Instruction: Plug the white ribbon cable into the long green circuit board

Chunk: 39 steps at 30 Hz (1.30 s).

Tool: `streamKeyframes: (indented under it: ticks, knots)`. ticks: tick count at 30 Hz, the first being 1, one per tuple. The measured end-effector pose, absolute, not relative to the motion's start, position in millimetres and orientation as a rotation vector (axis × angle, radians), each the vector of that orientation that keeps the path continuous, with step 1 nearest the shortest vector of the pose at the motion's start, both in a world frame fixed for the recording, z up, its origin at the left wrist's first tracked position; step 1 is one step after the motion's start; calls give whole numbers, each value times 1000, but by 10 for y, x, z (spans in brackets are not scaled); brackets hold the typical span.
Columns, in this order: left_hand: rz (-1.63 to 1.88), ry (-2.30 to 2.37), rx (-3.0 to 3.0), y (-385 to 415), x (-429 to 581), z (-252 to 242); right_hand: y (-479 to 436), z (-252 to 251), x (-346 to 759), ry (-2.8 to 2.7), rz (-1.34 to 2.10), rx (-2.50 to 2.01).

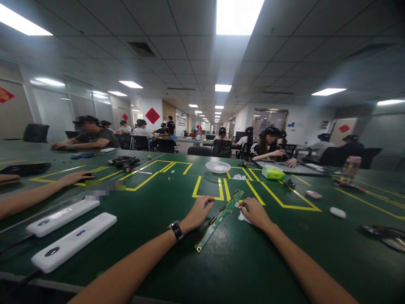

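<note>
A long, narrow green circuit board (218, 221) lies slantwise on the table between my hands, with several gold-brown connectors along its left edge. My left hand (198, 214) is just left of the board, fingers bent but apart and holding nothing that I can see; a black watch sits on that wrist. On the other side, my right hand (256, 214) has its fingers curled down beside the board's upper part. A crumpled white tissue (243, 217) sticks out from under those fingers. Whether the fingertips touch the board cannot be made out.
Ahead stands a clear plastic bowl (218, 167), with a green tissue pack (272, 172) to its right. White power strips (76, 240) lie at left, near another person's hand (74, 178). Yellow tape marks the green table (152, 257). Other people sit further off.
</note>
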<state>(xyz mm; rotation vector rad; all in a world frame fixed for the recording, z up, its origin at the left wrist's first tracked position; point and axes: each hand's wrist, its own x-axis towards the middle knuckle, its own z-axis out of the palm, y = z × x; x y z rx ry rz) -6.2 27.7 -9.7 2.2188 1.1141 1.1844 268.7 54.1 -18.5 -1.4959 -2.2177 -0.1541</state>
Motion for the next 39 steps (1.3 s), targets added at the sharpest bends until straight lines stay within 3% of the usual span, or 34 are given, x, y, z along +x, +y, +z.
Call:
streamKeyframes:
  ticks: [9,18,22,27,34,39]
  knots:
    - [1031,1088,2413,203,-16,-125,457,-174,2568,-2382,-23,-1096]
    - [581,1086,2787,142,-46,-148,479,-262,2487,-2284,-174,-1315]
    - [608,997,2838,102,-43,-84,445,-297,2422,-2188,-191,-1483]
    - [684,1020,2852,85,-22,-40,372,-259,2350,-2256,-56,-1348]
    - [841,1361,2702,104,15,-109,264,-199,2227,-2319,80,-1182]
    - [761,1462,2587,107,32,-193,210,-203,2149,-2331,104,-1161]
